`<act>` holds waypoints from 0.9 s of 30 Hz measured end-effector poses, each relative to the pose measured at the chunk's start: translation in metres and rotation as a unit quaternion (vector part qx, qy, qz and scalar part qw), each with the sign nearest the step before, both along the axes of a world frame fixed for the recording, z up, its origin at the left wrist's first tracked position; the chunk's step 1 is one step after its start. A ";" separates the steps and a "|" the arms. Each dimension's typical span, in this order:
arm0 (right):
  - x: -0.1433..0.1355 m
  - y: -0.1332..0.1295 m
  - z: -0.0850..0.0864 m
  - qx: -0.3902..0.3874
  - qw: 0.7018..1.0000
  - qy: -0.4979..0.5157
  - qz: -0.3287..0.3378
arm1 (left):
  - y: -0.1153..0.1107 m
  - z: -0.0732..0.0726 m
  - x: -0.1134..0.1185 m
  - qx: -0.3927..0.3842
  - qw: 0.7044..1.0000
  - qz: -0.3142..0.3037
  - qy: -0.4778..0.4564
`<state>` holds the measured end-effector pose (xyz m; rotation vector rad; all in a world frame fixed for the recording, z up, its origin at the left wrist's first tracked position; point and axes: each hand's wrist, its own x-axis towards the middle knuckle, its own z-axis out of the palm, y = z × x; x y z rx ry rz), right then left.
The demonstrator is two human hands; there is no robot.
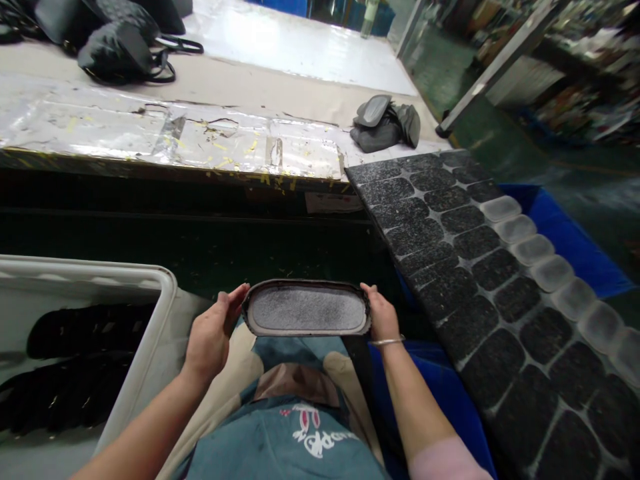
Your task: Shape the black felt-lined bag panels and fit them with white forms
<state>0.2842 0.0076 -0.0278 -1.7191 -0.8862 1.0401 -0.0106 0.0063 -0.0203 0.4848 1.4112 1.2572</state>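
Observation:
A long oval piece [307, 309] with a dark raised rim and a speckled grey inside is held level above my lap. My left hand [213, 330] grips its left end, the fingers behind the rim. At the opposite end, my right hand [381, 315] pinches the rim, and a bracelet circles that wrist. To the right lies a dark board [465, 267] marked with rounded dark shapes. Pale translucent oval pieces [553, 272] form a row along its far right edge.
A white bin [167, 287] with black items [85, 330] stands at the left. The worktable [280, 87] crosses ahead, bearing black bags [117, 50] and grey pieces [383, 123]. Blue containers [570, 233] sit beside and below the board. A metal post [495, 73] rises at the table's right corner.

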 end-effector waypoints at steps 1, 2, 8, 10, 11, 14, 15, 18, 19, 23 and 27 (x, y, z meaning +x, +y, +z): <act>0.005 -0.005 0.007 0.005 1.000 -0.019 0.008 | -0.006 0.009 -0.003 0.009 0.999 -0.031 0.028; 0.008 -0.011 0.015 0.017 0.998 -0.059 0.026 | -0.011 0.016 -0.004 0.014 0.997 -0.056 0.056; 0.005 -0.028 0.049 0.125 0.888 -0.410 0.168 | -0.020 0.028 0.002 0.053 0.959 -0.092 0.261; 0.000 -0.026 0.048 0.144 0.852 -0.478 0.158 | -0.019 0.026 0.004 0.088 0.944 -0.109 0.300; -0.002 -0.025 0.045 0.151 0.837 -0.505 0.146 | -0.018 0.025 0.004 0.102 0.937 -0.124 0.310; -0.002 -0.023 0.035 0.168 0.802 -0.559 0.127 | -0.020 0.024 0.003 0.114 0.931 -0.140 0.317; -0.002 -0.023 0.033 0.170 0.792 -0.572 0.127 | -0.021 0.024 0.003 0.109 0.936 -0.134 0.306; -0.003 -0.023 0.031 0.167 0.775 -0.597 0.123 | -0.023 0.026 0.003 0.077 0.976 -0.091 0.183; -0.004 -0.024 0.032 0.162 0.776 -0.598 0.121 | -0.022 0.028 0.003 0.060 0.989 -0.070 0.114; -0.002 -0.026 0.041 0.104 0.872 -0.461 0.131 | -0.014 0.033 0.003 -0.019 0.996 0.008 -0.092; 0.008 -0.025 0.030 -0.050 0.998 -0.023 0.041 | -0.006 0.028 0.005 -0.032 0.991 0.019 -0.131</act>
